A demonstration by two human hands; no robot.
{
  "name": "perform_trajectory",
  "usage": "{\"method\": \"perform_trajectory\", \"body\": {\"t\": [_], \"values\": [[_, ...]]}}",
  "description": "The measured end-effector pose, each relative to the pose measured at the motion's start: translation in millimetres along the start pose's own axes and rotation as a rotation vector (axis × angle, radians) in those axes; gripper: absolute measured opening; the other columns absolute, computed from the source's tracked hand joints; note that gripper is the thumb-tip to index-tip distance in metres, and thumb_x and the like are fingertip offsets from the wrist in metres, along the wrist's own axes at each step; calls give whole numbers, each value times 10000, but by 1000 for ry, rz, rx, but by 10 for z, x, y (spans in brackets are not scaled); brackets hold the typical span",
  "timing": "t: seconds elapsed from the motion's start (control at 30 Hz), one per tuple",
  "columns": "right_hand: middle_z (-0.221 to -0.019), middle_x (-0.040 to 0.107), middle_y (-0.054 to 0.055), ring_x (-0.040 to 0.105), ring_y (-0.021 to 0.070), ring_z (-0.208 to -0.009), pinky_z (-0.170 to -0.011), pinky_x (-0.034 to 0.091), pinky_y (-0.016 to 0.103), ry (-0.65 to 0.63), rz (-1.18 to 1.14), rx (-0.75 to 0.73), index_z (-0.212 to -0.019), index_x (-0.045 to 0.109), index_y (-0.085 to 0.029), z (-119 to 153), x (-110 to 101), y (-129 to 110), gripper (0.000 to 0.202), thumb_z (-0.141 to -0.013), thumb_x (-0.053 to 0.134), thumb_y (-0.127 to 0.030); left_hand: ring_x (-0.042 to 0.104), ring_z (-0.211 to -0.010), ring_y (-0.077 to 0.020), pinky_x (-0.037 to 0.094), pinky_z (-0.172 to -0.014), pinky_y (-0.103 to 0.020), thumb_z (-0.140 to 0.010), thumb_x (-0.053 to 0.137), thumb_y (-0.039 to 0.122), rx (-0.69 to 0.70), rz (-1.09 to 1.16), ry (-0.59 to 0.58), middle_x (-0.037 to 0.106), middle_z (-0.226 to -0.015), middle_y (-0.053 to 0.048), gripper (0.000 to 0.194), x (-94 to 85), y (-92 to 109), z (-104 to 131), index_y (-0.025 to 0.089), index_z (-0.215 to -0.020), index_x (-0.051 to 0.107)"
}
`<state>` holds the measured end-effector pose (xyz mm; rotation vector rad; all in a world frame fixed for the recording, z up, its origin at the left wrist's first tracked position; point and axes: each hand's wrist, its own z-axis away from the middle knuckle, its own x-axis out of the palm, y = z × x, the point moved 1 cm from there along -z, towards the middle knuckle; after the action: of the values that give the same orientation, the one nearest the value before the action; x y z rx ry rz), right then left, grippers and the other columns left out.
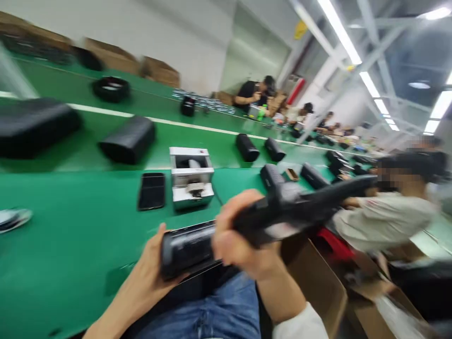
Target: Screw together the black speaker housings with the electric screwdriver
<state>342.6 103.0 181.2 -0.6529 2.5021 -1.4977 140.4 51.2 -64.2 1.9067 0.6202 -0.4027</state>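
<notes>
My left hand (pixel 150 263) is closed around the near end of a black, rounded speaker housing (pixel 189 245), which lies tilted above my lap at the table edge. In my right hand (pixel 240 235) is a long black tool, seemingly an electric screwdriver (pixel 300 212), blurred by motion and slanting up to the right. My right fingers wrap its near end, just over the housing's far end. Whether the tool touches the housing cannot be made out. A white and metal screw feeder (pixel 192 181) stands beyond my hands, with a black phone (pixel 151 190) beside it.
Several black housings, such as one (pixel 129 139), lie along the green conveyor (pixel 197 162). A black tape roll (pixel 111 88) is farther back. An open cardboard box (pixel 318 282) stands right of my lap. A co-worker (pixel 384 216) sits close on the right.
</notes>
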Motion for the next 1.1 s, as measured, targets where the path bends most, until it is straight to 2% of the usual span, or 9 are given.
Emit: {"method": "perform_trajectory", "body": {"t": [0.07, 0.17, 0.27, 0.4, 0.57, 0.93, 1.0, 1.1], "values": [[-632, 630, -127, 511, 92, -384, -392, 446, 202, 24, -141, -150, -1209, 709, -306, -253, -95, 4, 236, -1012, 834, -272, 661, -1558, -466, 612, -1259, -702, -943, 966, 327, -75, -32, -25, 583, -1715, -175, 1385, -191, -38, 214, 397, -1914, -19], [-623, 621, -121, 546, 86, -400, -425, 497, 207, 179, -149, -309, -1041, 718, -265, -712, -173, 11, 203, -934, 847, -149, 596, -1628, -479, 577, -1302, -699, -897, 971, 208, -107, -13, -71, 529, -1771, -194, 1451, -240, 23, 220, 411, -1906, -52], [-550, 546, -135, 546, 104, -393, -434, 519, 235, 279, -60, -346, -902, 652, -271, -1136, -105, 194, 240, -878, 888, -230, 545, -1664, -504, 555, -1316, -728, -844, 998, 132, -112, -4, -69, 492, -1792, -203, 1536, -196, 87, 145, 433, -1896, -81], [-544, 532, -132, 549, 124, -389, -415, 522, 279, 283, 44, -332, -871, 607, -287, -1482, 76, 602, 303, -854, 900, -366, 534, -1661, -518, 536, -1320, -761, -823, 1017, 98, -125, 12, -85, 497, -1765, -208, 1585, -186, 103, 150, 441, -1890, -104], [-607, 598, -105, 584, 135, -403, -386, 500, 295, 280, 78, -264, -876, 628, -278, -1592, 173, 847, 277, -845, 884, -380, 549, -1645, -499, 524, -1332, -759, -830, 1019, 98, -139, 44, -89, 502, -1753, -193, 1576, -209, 118, 167, 462, -1885, -94], [-624, 592, -94, 569, 132, -422, -385, 492, 300, 297, 98, -260, -870, 620, -288, -1596, 167, 883, 282, -860, 888, -375, 532, -1662, -497, 518, -1336, -756, -816, 1029, 98, -135, 50, -80, 489, -1770, -182, 1603, -199, 117, 163, 478, -1884, -104], [-608, 580, -103, 555, 130, -415, -392, 498, 302, 239, 89, -263, -894, 628, -291, -1617, 172, 882, 283, -867, 893, -385, 530, -1666, -492, 524, -1336, -740, -811, 1031, 92, -133, 52, -77, 492, -1771, -177, 1606, -200, 122, 162, 484, -1884, -98], [-564, 527, -130, 506, 125, -391, -406, 497, 311, -5, 52, -237, -953, 647, -298, -1655, 206, 884, 255, -870, 874, -379, 534, -1664, -499, 537, -1327, -728, -796, 1043, 99, -123, 44, -69, 494, -1775, -182, 1622, -206, 135, 156, 472, -1889, -96]]}}
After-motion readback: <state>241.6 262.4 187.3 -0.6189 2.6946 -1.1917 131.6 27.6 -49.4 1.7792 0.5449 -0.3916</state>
